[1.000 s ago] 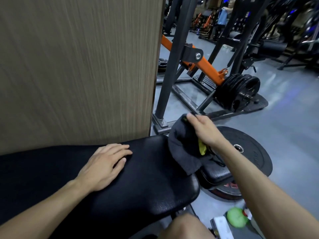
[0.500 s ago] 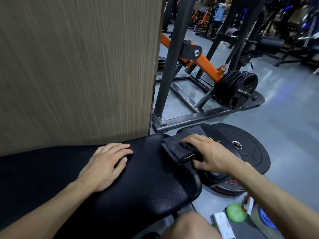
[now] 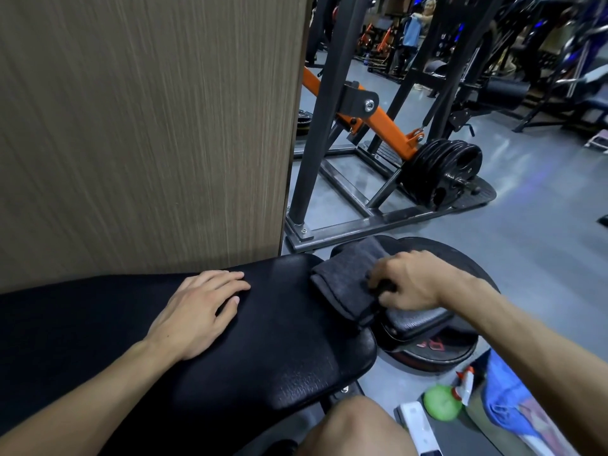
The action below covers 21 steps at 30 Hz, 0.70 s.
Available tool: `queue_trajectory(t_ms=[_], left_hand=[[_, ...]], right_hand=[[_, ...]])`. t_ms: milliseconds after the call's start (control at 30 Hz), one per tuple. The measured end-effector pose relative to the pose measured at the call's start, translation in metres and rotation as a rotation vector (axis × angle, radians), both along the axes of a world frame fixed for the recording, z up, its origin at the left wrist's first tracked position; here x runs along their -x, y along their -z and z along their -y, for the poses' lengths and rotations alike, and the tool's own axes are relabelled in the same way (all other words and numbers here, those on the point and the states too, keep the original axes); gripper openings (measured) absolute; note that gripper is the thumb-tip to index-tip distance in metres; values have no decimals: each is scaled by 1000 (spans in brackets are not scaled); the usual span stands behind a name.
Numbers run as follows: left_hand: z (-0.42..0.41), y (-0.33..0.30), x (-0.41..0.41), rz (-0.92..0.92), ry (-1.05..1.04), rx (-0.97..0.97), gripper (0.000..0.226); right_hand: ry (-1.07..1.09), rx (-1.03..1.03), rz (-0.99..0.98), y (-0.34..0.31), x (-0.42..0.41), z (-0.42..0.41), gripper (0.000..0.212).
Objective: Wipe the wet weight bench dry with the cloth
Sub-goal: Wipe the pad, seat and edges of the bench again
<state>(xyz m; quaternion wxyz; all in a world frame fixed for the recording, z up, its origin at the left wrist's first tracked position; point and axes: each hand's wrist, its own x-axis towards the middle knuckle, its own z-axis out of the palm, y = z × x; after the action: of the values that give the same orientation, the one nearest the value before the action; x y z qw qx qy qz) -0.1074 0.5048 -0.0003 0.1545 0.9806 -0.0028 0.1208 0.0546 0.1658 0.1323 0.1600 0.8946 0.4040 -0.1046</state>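
A wood-grain panel (image 3: pixel 141 126) fills the left side and stands just behind the black padded bench (image 3: pixel 263 340), which runs across the lower part of the view. The left hand (image 3: pixel 197 314) lies palm down on the bench pad, fingers spread flat and gripping nothing. Further right, at the bench's far end, a folded dark grey cloth (image 3: pixel 345 284) lies on the pad and hangs partly over its edge. The right hand (image 3: pixel 411 284) presses down on the cloth's right side, fingers curled and bunched into the fabric (whether the thumb is tucked under the cloth cannot be told).

Below that hand sits a smaller black pad (image 3: pixel 418 319), and under it lies a big black weight plate (image 3: pixel 460 268) flat on the grey floor (image 3: pixel 526 225). Behind them stands a dark steel frame (image 3: pixel 329 126) with an orange arm (image 3: pixel 385 123) and a stack of black plates (image 3: pixel 444 169).

In the lower right corner, near a bare knee (image 3: pixel 355 426), are a green ball-shaped thing (image 3: pixel 441 403), a spray nozzle (image 3: pixel 464 386) and a blue rag (image 3: pixel 506 399).
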Motion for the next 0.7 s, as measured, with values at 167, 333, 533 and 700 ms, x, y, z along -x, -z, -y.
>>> queue_trajectory(t_ms=[167, 333, 533, 700], left_hand=[[0, -2, 0, -5, 7, 2, 43], [0, -3, 0, -4, 1, 11, 41], [0, -3, 0, -12, -15, 22, 41], [0, -4, -1, -18, -10, 36, 40]], right_hand=[[-14, -257, 7, 13, -17, -29, 47], [46, -31, -163, 39, -42, -59, 82], [-44, -470, -287, 35, -50, -83, 35], [187, -180, -161, 55, -31, -129, 73]])
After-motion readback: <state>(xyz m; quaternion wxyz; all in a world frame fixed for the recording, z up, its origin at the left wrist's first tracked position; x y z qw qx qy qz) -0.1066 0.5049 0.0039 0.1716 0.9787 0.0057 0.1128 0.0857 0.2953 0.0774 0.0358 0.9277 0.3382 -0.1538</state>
